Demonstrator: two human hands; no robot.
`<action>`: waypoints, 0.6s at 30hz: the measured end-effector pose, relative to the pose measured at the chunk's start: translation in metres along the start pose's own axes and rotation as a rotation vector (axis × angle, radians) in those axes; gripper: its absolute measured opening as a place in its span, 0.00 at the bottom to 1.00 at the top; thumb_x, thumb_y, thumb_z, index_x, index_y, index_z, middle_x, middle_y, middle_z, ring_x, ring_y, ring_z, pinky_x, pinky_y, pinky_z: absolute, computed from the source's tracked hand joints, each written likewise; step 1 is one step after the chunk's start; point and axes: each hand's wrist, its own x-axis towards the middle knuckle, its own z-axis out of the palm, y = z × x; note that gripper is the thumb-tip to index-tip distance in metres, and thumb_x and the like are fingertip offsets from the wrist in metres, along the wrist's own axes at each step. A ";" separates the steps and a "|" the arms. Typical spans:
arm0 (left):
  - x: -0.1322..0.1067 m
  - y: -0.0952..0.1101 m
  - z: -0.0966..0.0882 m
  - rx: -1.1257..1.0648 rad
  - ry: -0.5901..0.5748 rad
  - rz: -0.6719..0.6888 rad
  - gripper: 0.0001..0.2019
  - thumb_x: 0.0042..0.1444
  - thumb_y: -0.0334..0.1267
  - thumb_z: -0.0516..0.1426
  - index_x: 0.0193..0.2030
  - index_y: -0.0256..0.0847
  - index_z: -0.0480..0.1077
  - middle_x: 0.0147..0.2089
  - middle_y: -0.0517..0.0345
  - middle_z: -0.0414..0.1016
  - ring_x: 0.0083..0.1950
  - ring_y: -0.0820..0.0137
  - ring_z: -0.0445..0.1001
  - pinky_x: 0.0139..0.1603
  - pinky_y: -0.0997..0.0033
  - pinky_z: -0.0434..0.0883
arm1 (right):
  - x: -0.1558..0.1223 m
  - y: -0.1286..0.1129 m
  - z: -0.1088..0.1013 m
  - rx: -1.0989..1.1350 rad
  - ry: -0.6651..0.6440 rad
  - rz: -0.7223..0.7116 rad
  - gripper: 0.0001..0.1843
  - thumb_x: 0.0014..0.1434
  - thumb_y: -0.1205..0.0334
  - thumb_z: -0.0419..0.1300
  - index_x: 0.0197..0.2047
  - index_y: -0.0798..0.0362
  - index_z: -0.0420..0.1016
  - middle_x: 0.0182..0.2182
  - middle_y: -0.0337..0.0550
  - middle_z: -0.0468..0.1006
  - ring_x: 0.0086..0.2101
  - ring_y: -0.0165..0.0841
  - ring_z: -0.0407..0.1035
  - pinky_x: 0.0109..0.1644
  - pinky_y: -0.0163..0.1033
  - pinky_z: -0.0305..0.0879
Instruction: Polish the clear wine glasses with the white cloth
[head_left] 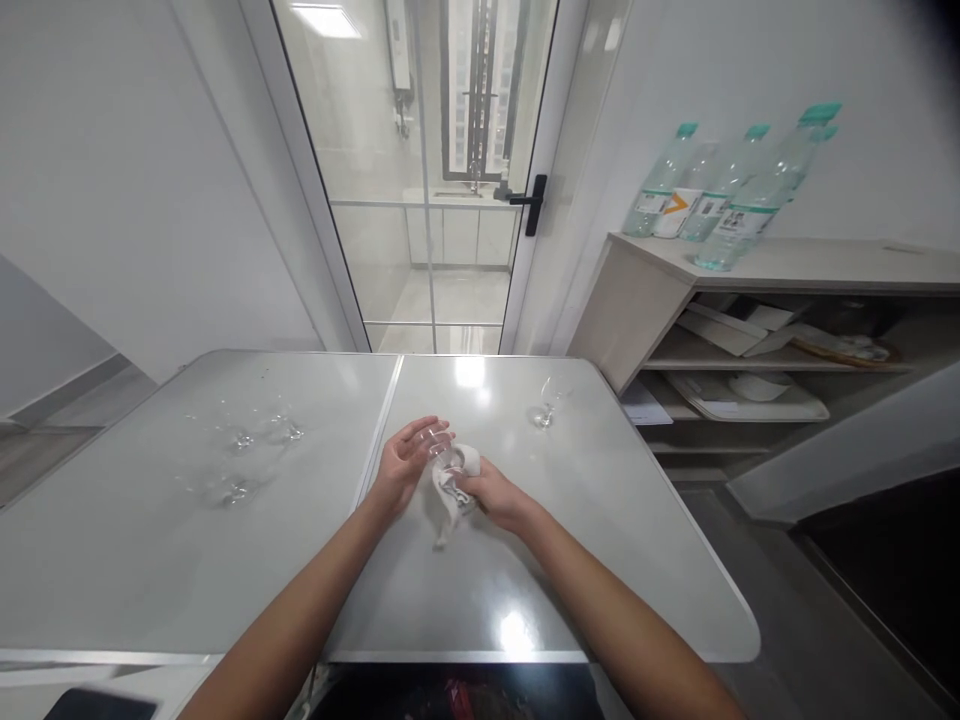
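Note:
Near the middle of the table, my left hand (pixel 405 465) is closed around the bowl of a clear drinking glass (pixel 435 441), which is tilted. A white cloth (pixel 448 500) is gripped in my right hand (pixel 495 490) and pressed against the other end of the glass, with one end hanging down. The cloth hides part of the glass. To the right, beyond my right hand, a clear stemmed glass (pixel 544 412) stands on the table. On the left side are three similar clear glasses (pixel 238 490), hard to outline against the pale top.
The glossy pale table (pixel 637 560) has a metal-trimmed seam across it. At right, a wooden shelf unit (pixel 652 300) holds several plastic bottles (pixel 742 215) on top and trays inside. A glass door (pixel 480 250) stands behind the table. A dark flat object (pixel 101 705) lies at the lower left.

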 end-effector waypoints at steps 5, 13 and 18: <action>0.003 -0.002 -0.004 0.053 0.000 -0.021 0.35 0.51 0.50 0.73 0.63 0.38 0.72 0.63 0.36 0.76 0.63 0.48 0.77 0.63 0.51 0.73 | 0.004 0.004 -0.002 0.050 0.011 0.003 0.21 0.52 0.46 0.74 0.37 0.53 0.75 0.29 0.38 0.76 0.28 0.31 0.65 0.36 0.37 0.63; 0.006 -0.007 -0.004 0.099 0.018 -0.032 0.34 0.50 0.47 0.73 0.63 0.39 0.72 0.63 0.35 0.76 0.65 0.48 0.75 0.68 0.46 0.69 | 0.007 0.011 -0.002 -0.214 0.220 -0.135 0.17 0.53 0.50 0.74 0.38 0.51 0.77 0.29 0.38 0.78 0.29 0.32 0.65 0.36 0.36 0.62; 0.003 0.000 -0.003 -0.045 -0.042 -0.070 0.37 0.50 0.54 0.73 0.63 0.37 0.74 0.63 0.34 0.76 0.64 0.46 0.76 0.68 0.45 0.70 | 0.006 0.005 -0.001 0.200 -0.093 0.102 0.24 0.49 0.44 0.75 0.37 0.54 0.76 0.25 0.38 0.75 0.24 0.31 0.64 0.34 0.40 0.67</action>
